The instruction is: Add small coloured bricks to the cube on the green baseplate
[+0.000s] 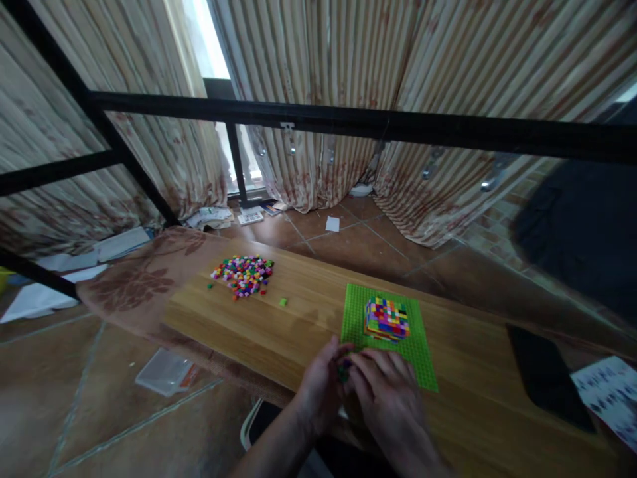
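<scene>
My left hand [318, 388] is cupped near the front edge of the green baseplate [425, 358], with a few small toy bricks [343, 369], dark, green and purple, in its fingers. Over them, the bent fingers of my right hand [391, 395] come together at the bricks; what they pinch is too small to make out. Behind my hands, a multicoloured block of stacked bricks [387, 320] stands on the baseplate. A heap of loose bricks [245, 273] lies farther left on the wooden table [308, 279], and a single lime-green brick [283, 302] rests between heap and baseplate.
On the table's right end lies a flat black object [545, 375], beside a printed sheet [610, 395]. Black metal bars [318, 113] cross in front of striped curtains [318, 60]. A clear plastic box [164, 372] sits on the tiled floor at left.
</scene>
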The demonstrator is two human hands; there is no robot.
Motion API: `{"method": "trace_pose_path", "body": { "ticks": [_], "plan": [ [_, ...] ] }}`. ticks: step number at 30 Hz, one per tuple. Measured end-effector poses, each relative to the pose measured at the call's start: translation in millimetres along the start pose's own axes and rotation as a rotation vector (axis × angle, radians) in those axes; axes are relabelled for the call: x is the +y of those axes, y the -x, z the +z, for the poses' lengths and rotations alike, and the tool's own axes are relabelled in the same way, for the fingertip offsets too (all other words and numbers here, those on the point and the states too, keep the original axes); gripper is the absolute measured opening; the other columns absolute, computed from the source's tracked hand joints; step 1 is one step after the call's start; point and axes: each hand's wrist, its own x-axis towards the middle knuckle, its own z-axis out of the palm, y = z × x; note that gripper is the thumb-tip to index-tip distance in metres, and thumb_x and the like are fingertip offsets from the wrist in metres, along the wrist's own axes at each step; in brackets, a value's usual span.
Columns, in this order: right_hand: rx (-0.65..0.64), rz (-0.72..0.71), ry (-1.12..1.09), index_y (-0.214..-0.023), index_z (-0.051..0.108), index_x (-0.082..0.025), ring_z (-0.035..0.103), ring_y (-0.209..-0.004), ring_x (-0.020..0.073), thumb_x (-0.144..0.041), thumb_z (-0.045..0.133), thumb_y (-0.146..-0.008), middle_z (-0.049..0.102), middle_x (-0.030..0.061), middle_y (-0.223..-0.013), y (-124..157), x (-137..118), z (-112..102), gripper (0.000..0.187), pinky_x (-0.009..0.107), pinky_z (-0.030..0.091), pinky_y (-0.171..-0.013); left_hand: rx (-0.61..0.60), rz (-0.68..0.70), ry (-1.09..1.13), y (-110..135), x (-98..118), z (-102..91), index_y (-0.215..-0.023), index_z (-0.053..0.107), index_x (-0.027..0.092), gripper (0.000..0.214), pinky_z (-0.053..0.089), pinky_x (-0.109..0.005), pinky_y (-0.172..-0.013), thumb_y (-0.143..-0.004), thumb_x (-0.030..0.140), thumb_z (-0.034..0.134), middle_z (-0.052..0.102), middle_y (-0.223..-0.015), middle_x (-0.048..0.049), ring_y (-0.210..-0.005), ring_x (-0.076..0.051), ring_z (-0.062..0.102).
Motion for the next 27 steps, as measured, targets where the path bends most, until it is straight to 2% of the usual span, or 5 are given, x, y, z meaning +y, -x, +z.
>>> {"method": "trace_pose_path", "body": {
  "ticks": [5, 16, 20, 23, 27],
  "plan": [
    [-0.086, -0.039, -0.052, -0.089, 0.067, -0.024, 0.052, -0.082, 0.0191, -0.014, 0.048, -0.086, 0.067, 0.0011, -0.087, 9, -4, 9, 0.022, 0.033, 0.033, -0.074, -0.024, -0.025, -0.015, 9, -8, -2.2, -0.098, 0.062, 0.011, 0.042, 0.048, -0.026, -0.068, -0.087, 0.050, 0.051, 0.065, -0.085, -0.0063, -0.072, -0.016, 0.062],
    [-0.111, -0.085, -0.033, -0.078, 0.065, -0.025, 0.056, -0.073, 0.0179, -0.013, 0.043, -0.086, 0.065, 0.0004, -0.076, 7, 9, 15, 0.026, 0.033, 0.038, -0.070, -0.023, 0.076, -0.115, 3, -13, -7.0, -0.094, 0.065, 0.010, 0.031, 0.046, -0.030, -0.070, -0.083, 0.038, 0.057, 0.064, -0.079, -0.0073, -0.074, -0.018, 0.060],
    [-0.074, 0.031, -0.179, -0.081, 0.065, -0.025, 0.059, -0.079, 0.0184, -0.016, 0.046, -0.086, 0.066, 0.0006, -0.080, 7, 10, 15, 0.022, 0.034, 0.043, -0.075, -0.047, 0.096, -0.145, 3, -11, -5.7, -0.092, 0.066, 0.011, 0.027, 0.044, -0.027, -0.066, -0.073, 0.031, 0.065, 0.063, -0.076, -0.0040, -0.069, -0.014, 0.058],
    [-0.014, 0.218, -0.327, -0.091, 0.065, -0.024, 0.062, -0.084, 0.0187, -0.029, 0.053, -0.086, 0.068, 0.0022, -0.089, 6, 13, 12, 0.014, 0.033, 0.048, -0.077, -0.087, 0.099, -0.231, 5, -6, -2.6, -0.084, 0.067, 0.011, 0.023, 0.041, -0.025, -0.062, -0.068, 0.029, 0.068, 0.060, -0.071, -0.0017, -0.062, -0.011, 0.054],
    [0.033, 0.375, -0.449, -0.106, 0.062, -0.023, 0.063, -0.088, 0.0183, -0.036, 0.056, -0.085, 0.067, 0.0031, -0.093, 2, 14, 6, 0.025, 0.035, 0.050, -0.081, -0.095, 0.144, -0.372, 5, 0, 0.5, -0.075, 0.065, 0.011, 0.028, 0.035, -0.022, -0.054, -0.071, 0.038, 0.068, 0.059, -0.065, -0.0007, -0.053, -0.008, 0.048]
  ]
}}
